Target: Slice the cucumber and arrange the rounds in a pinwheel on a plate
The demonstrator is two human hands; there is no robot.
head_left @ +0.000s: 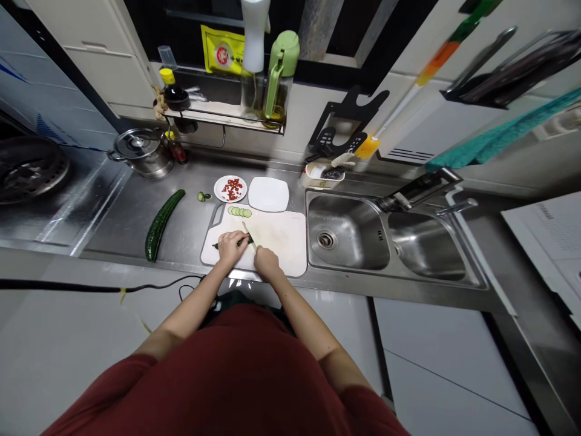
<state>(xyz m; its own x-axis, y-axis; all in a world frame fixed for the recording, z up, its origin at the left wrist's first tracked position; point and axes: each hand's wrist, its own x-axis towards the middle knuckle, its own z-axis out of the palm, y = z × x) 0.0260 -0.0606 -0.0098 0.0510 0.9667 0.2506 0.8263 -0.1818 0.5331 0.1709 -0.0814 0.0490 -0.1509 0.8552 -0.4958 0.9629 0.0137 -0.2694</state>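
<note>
My left hand (230,247) is closed over a dark green cucumber (244,241) that lies on the white cutting board (284,242); the hand hides much of it. In my right hand (266,263) is a kitchen knife (249,232), its fingers wrapped round the handle. The blade is at the right end of the cucumber, close to my left fingertips. A row of pale cucumber slices (239,212) lies at the board's upper left. To the left, a whole cucumber (164,224) rests on the steel counter.
Behind the board are a plate of chopped red pieces (230,189) and a white square plate (268,194). Small cucumber ends (201,196) lie left of them. A double sink (347,233) borders the board's right. A lidded pot (140,151) stands at back left, below a bottle shelf (222,118).
</note>
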